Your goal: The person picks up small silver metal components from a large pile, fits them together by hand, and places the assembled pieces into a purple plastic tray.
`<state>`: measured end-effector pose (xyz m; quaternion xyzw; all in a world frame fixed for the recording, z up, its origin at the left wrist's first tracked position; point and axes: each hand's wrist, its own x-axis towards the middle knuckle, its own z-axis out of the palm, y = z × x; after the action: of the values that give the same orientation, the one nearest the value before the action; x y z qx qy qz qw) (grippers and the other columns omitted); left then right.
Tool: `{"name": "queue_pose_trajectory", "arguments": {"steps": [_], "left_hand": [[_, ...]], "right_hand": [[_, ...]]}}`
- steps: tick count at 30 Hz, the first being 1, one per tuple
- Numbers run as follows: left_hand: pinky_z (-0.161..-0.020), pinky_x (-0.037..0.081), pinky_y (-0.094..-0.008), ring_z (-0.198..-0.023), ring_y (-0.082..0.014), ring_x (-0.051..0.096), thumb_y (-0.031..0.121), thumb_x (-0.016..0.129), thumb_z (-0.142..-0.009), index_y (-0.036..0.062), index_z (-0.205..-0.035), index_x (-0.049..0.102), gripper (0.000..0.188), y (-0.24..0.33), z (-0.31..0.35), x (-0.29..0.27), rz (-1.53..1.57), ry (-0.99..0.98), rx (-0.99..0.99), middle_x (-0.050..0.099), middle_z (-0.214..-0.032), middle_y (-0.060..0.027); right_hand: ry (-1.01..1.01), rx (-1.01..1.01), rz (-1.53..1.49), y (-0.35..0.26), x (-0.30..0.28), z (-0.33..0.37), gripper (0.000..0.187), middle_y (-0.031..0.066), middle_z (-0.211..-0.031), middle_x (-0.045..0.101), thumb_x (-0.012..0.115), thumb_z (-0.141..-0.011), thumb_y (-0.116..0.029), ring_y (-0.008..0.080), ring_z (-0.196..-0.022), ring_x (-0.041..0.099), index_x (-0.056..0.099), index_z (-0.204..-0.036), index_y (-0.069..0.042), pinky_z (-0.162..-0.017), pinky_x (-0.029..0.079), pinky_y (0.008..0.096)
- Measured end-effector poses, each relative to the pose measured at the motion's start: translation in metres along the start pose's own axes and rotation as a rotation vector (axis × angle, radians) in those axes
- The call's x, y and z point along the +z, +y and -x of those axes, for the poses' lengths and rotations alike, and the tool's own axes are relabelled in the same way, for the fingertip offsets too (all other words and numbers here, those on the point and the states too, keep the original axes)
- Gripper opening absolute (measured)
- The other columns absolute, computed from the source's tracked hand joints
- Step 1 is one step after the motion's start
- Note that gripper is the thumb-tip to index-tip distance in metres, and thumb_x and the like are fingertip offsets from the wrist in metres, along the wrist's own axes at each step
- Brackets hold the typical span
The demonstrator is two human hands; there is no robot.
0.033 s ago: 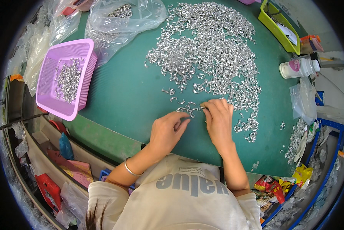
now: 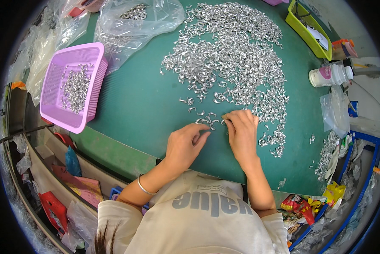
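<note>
Small curved silver metal pieces [image 2: 241,55] lie in a large loose heap on the green table, running down toward my hands. A few metal pieces [image 2: 207,120] sit between my two hands at the heap's near edge. My left hand [image 2: 185,143] rests beside them on the left, thumb and forefinger apart, with the other fingers curled and partly hidden. To the right, my right hand [image 2: 241,132] has its thumb and forefinger closed at a small curved metal piece [image 2: 223,122], its other fingers at the edge of the heap.
At the left stands a purple plastic basket [image 2: 97,80] holding more metal pieces. A clear plastic bag [image 2: 156,25] with pieces lies behind it. A yellow-green tray [image 2: 302,29] and a white bottle [image 2: 338,75] stand at the right. Open drawers [image 2: 41,148] flank the table's left side.
</note>
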<state>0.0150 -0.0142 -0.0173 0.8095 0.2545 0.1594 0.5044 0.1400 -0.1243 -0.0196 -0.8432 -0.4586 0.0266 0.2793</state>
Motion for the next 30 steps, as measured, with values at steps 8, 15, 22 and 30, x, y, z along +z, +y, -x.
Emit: {"name": "queue_pose_trajectory", "arguments": {"steps": [8, 15, 22, 30], "left_hand": [[-0.043, 0.027, -0.022, -0.047, -0.0058, 0.034, -0.003, 0.067, -0.068, 0.0022, -0.089, 0.064, 0.022, 0.018, -0.003, -0.006, 0.353, -0.043, -0.094, 0.039, -0.053, 0.0003], [-0.044, 0.025, -0.0215, -0.049, -0.0049, 0.034, -0.005, 0.068, -0.064, 0.001, -0.081, 0.066, 0.018, 0.029, -0.004, -0.01, 0.391, 0.0, 0.059, 0.04, -0.052, 0.0015], [-0.044, 0.026, -0.0214, -0.047, -0.0045, 0.033, 0.0, 0.07, -0.066, 0.0015, -0.081, 0.066, 0.015, 0.04, 0.0, -0.019, 0.498, -0.033, 0.022, 0.038, -0.051, 0.0016], [-0.043, 0.023, -0.0213, -0.046, -0.004, 0.031, -0.002, 0.069, -0.065, 0.0019, -0.081, 0.065, 0.017, 0.043, 0.004, -0.022, 0.542, -0.065, 0.057, 0.036, -0.05, 0.0024]], "right_hand": [[-0.049, 0.454, -0.734, -0.012, -0.016, 0.014, 0.012, 0.0039, -0.074, 0.059, 0.062, -0.072, 0.002, 0.0122, -0.065, 0.049, 0.062, -0.084, -0.002, -0.063, 0.038, 0.0228], [-0.126, 0.571, -1.202, -0.036, -0.041, 0.014, 0.015, 0.0037, -0.082, 0.061, 0.059, -0.076, 0.005, 0.007, -0.07, 0.05, 0.06, -0.091, 0.003, -0.062, 0.038, 0.0202], [-0.14, 0.462, -1.415, -0.041, -0.051, 0.02, 0.017, 0.0116, -0.089, 0.061, 0.054, -0.078, 0.011, 0.0148, -0.081, 0.058, 0.056, -0.094, 0.007, -0.073, 0.046, 0.0255], [-0.051, 0.432, -1.408, -0.049, -0.053, 0.024, 0.014, 0.0115, -0.088, 0.059, 0.052, -0.079, 0.011, 0.0139, -0.08, 0.057, 0.057, -0.092, 0.008, -0.073, 0.046, 0.025]]}}
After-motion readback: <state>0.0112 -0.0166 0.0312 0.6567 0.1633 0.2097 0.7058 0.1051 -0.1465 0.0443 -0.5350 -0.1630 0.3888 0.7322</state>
